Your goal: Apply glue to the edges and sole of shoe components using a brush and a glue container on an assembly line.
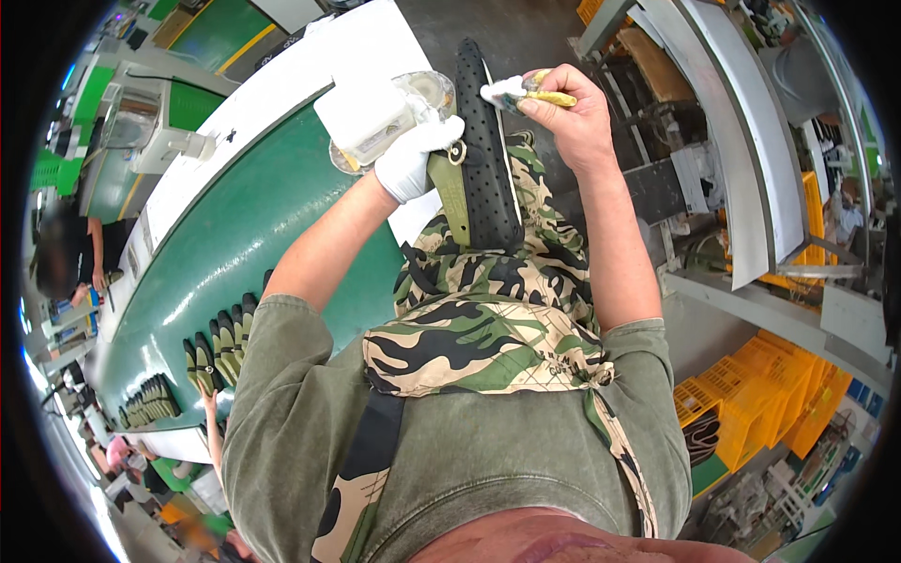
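Observation:
My left hand (418, 155), in a white glove, grips a clog by its olive-green upper (450, 192), near a round rivet. The clog's long black part (486, 178), dotted with small holes, stands upright in the picture above my camouflage apron (479, 338). In my bare right hand (569, 113) is a small brush (549, 98) with a yellow handle, fingers pinched round it. White stuff covers the brush's tip, which is close to the clog's right edge; whether they touch I cannot tell.
A white box-like container (366, 120) and a round plastic-lined bowl (430, 89) stand left of the clog. Several green-and-black clogs (225, 342) line the green table (235, 216), where another person's hand (208, 399) reaches in. Yellow crates (760, 385) are stacked at right, below a metal rack (779, 296).

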Available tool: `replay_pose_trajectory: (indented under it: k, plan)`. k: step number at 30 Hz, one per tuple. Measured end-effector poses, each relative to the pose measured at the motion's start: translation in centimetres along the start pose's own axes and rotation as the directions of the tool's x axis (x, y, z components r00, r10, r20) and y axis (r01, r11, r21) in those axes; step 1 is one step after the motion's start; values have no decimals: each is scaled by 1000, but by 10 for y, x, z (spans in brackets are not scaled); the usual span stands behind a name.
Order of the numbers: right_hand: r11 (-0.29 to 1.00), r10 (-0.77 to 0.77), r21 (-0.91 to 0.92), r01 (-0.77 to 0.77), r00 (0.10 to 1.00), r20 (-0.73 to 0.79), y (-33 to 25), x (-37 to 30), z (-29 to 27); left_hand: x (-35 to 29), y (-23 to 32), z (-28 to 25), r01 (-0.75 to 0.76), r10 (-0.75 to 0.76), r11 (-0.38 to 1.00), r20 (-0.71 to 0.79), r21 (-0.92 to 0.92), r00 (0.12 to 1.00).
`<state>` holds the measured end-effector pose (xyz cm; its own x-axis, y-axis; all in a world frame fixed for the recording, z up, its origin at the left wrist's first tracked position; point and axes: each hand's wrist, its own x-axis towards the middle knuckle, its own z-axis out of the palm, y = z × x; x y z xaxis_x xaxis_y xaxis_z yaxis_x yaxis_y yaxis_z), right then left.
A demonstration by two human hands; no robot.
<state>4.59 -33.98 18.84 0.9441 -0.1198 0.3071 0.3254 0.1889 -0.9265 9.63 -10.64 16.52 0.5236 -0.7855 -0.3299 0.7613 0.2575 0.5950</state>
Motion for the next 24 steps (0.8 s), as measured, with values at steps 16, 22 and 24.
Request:
replay_pose_trajectory:
  k: [16, 22, 24]
  plan:
    - [996, 62, -63, -64, 997, -42, -11, -39, -26, 37, -17, 10, -85, 84, 996, -38, -26, 996]
    - [990, 111, -95, -102, 989, 96, -21, -73, -44, 46, -21, 7, -182, 184, 983, -58, 36, 981]
    - [987, 136, -104, -125, 985, 103, -24, -80, -53, 46, -25, 9, -174, 182, 980, -80, 94, 980]
